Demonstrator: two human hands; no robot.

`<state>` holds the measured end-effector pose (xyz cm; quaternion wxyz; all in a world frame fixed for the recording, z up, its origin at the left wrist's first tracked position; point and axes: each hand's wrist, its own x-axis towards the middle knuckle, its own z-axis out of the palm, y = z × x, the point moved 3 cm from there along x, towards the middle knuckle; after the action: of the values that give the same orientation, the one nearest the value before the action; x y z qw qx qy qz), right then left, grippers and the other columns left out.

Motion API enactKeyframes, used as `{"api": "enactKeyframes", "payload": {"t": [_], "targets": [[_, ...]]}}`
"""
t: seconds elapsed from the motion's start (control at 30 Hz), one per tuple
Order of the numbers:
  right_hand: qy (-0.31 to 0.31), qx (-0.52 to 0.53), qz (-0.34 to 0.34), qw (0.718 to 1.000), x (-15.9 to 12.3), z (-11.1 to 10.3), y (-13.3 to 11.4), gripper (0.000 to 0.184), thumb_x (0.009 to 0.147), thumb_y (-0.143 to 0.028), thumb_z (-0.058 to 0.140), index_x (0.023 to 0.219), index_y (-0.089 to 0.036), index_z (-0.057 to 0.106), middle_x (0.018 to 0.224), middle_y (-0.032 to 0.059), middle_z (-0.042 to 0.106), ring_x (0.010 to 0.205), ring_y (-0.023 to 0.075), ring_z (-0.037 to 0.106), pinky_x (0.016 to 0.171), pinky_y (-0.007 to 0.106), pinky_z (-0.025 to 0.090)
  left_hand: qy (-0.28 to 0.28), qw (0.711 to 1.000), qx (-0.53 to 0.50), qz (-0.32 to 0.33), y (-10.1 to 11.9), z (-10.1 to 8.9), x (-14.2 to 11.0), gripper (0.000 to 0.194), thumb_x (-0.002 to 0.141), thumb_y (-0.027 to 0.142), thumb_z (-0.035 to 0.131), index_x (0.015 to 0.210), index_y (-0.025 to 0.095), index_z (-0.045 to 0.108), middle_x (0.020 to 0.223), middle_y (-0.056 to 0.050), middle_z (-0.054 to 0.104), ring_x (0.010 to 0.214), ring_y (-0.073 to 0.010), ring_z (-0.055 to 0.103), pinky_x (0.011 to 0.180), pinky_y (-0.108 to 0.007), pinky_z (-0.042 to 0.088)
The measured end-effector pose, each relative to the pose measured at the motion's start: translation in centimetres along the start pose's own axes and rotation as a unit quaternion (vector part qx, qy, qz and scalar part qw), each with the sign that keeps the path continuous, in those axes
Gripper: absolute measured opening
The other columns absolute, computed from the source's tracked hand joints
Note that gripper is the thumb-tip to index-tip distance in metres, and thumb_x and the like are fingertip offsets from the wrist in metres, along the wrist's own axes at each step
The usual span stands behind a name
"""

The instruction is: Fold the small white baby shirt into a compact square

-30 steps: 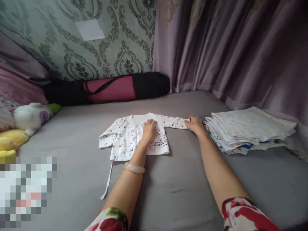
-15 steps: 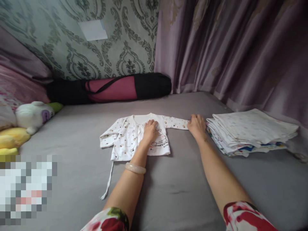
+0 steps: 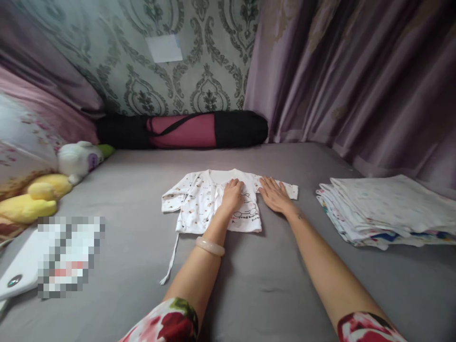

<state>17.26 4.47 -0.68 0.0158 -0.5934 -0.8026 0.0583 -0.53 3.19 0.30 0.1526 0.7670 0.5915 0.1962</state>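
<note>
A small white baby shirt (image 3: 194, 204) with tiny printed dots and a cartoon on its front lies spread flat on the grey bed sheet (image 3: 256, 280). My left hand (image 3: 232, 194) rests on the middle of the shirt, fingers lightly curled and pressing the cloth. My right hand (image 3: 273, 194) lies flat with fingers stretched out on the shirt's right sleeve near the shoulder. The sleeve's cuff (image 3: 292, 191) sticks out past my fingers. A tie string (image 3: 170, 261) trails from the shirt's hem toward me.
A stack of folded white printed cloths (image 3: 384, 211) sits at the right. A black and maroon rolled bag (image 3: 185, 129) lies against the patterned wall. Plush toys (image 3: 76, 159) and a yellow one (image 3: 35, 199) lie at the left. Purple curtains hang at the right.
My right hand slid left from the sleeve's cuff to the sleeve near the shoulder and now lies flat. The view has shifted left; my left hand stays on the shirt.
</note>
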Motion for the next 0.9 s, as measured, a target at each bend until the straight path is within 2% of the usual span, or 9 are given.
{"api": "enactKeyframes", "payload": {"t": [0.13, 0.27, 0.37, 0.5, 0.6, 0.73, 0.8, 0.9], "targets": [[-0.007, -0.003, 0.011, 1.0, 0.4, 0.1, 0.5, 0.056, 0.102, -0.041, 0.017, 0.152, -0.017, 0.025, 0.157, 0.0052, 0.02, 0.144, 0.0247, 0.013, 0.116, 0.051, 0.011, -0.014, 1.0, -0.018, -0.011, 0.2, -1.0, -0.1, 0.045, 0.074, 0.004, 0.044, 0.117, 0.012, 0.057, 0.123, -0.015, 0.058, 0.12, -0.0236, 0.05, 0.105, -0.036, 0.037], [-0.032, 0.015, 0.034, 0.999, 1.6, -0.8, -0.1, 0.056, 0.101, -0.043, 0.016, 0.149, -0.018, 0.032, 0.155, 0.0087, 0.024, 0.142, 0.0273, 0.021, 0.113, 0.056, 0.017, -0.03, 0.997, -0.05, -0.055, 0.3, -3.2, -0.3, 0.045, 0.08, 0.009, 0.044, 0.124, 0.01, 0.055, 0.126, -0.017, 0.058, 0.118, -0.0242, 0.055, 0.099, -0.032, 0.043], [-0.013, 0.018, 0.028, 0.999, 2.7, -2.0, -2.4, 0.056, 0.101, -0.041, 0.017, 0.146, -0.014, 0.036, 0.154, 0.0139, 0.025, 0.142, 0.0283, 0.021, 0.112, 0.058, 0.017, -0.052, 0.993, -0.067, -0.083, 0.4, -5.3, -0.6, 0.045, 0.083, 0.013, 0.045, 0.127, 0.012, 0.053, 0.129, -0.016, 0.058, 0.118, -0.0253, 0.056, 0.097, -0.033, 0.045], [0.017, 0.038, -0.011, 0.999, 4.0, -2.5, -6.7, 0.059, 0.1, -0.039, 0.019, 0.149, -0.007, 0.027, 0.155, 0.0158, 0.02, 0.143, 0.0265, 0.014, 0.115, 0.053, 0.013, -0.048, 0.992, -0.083, -0.086, -0.7, -8.1, -1.4, 0.045, 0.086, 0.016, 0.045, 0.13, 0.011, 0.052, 0.131, -0.015, 0.059, 0.12, -0.0234, 0.055, 0.1, -0.031, 0.043], [0.018, 0.041, -0.018, 0.999, 4.4, -1.9, -8.9, 0.062, 0.101, -0.041, 0.019, 0.15, -0.004, 0.023, 0.155, 0.0162, 0.019, 0.144, 0.026, 0.013, 0.116, 0.049, 0.01, -0.005, 0.99, -0.101, -0.101, -3.2, -10.3, -2.6, 0.042, 0.087, 0.018, 0.047, 0.127, 0.011, 0.055, 0.127, -0.013, 0.062, 0.115, -0.0214, 0.058, 0.098, -0.029, 0.044], [0.007, 0.02, -0.001, 1.0, 4.4, -0.4, -9.6, 0.066, 0.101, -0.044, 0.018, 0.15, 0.0, 0.022, 0.156, 0.0169, 0.017, 0.144, 0.0257, 0.01, 0.117, 0.044, 0.008, 0.062, 0.978, -0.119, -0.159, -8.1, -12.8, -4.8, 0.038, 0.088, 0.019, 0.044, 0.123, 0.014, 0.059, 0.121, -0.012, 0.065, 0.103, -0.0195, 0.063, 0.088, -0.028, 0.049], [0.003, 0.005, 0.001, 1.0, 4.3, 0.2, -9.5, 0.067, 0.1, -0.045, 0.018, 0.15, 0.0, 0.021, 0.156, 0.0167, 0.017, 0.144, 0.0255, 0.01, 0.117, 0.044, 0.007, 0.091, 0.97, -0.099, -0.2, -10.7, -13.7, -5.9, 0.038, 0.086, 0.018, 0.046, 0.12, 0.015, 0.061, 0.117, -0.011, 0.067, 0.103, -0.0198, 0.063, 0.088, -0.027, 0.049], [0.001, -0.008, -0.004, 1.0, 4.3, 0.5, -9.3, 0.068, 0.1, -0.045, 0.018, 0.15, 0.001, 0.021, 0.156, 0.0166, 0.017, 0.144, 0.0256, 0.011, 0.117, 0.045, 0.008, 0.104, 0.947, -0.063, -0.297, -14.4, -14.2, -7.1, 0.044, 0.079, 0.012, 0.05, 0.121, 0.014, 0.059, 0.121, -0.013, 0.064, 0.11, -0.0233, 0.061, 0.088, -0.029, 0.049]]}}
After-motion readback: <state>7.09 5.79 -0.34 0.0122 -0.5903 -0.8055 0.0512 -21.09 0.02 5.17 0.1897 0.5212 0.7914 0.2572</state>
